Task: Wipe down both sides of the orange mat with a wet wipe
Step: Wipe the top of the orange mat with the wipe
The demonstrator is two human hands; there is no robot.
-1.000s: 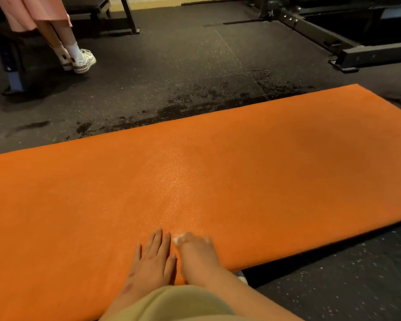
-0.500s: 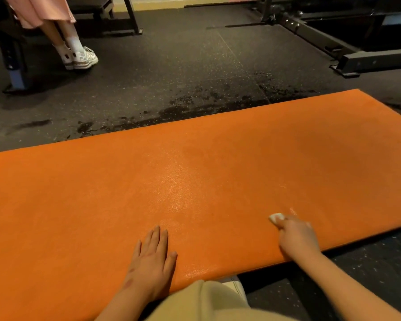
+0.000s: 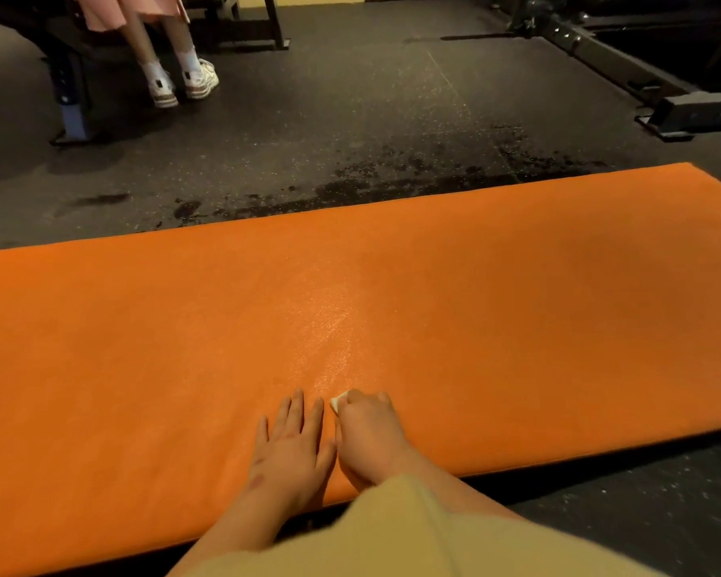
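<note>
Two hands sit side by side near the closer edge of the orange mat (image 3: 517, 306), which lies flat on the dark speckled floor (image 3: 350, 118) and spans almost the whole view. The left hand (image 3: 292, 447) lies palm down on the mat, its fingers (image 3: 296, 410) straight, slightly spread and released, holding nothing and pointing away from the person. Just beside it, the right hand (image 3: 369, 439) is bunched into a fist on the mat, knuckles up, its fingers (image 3: 375, 399) clenched around a small white wet wipe (image 3: 339, 403). Only a corner of the wipe peeks out on the thumb side, against the mat. Both forearms run back toward the camera past a knee in tan cloth (image 3: 392, 535). A glossy streak (image 3: 334, 326) runs up the mat ahead of the hands. Beyond the far edge are dark wet patches (image 3: 392, 185) on the floor, another person's legs in white sneakers (image 3: 184, 81) at upper left, and a black steel rack base (image 3: 683, 110) at upper right.
</note>
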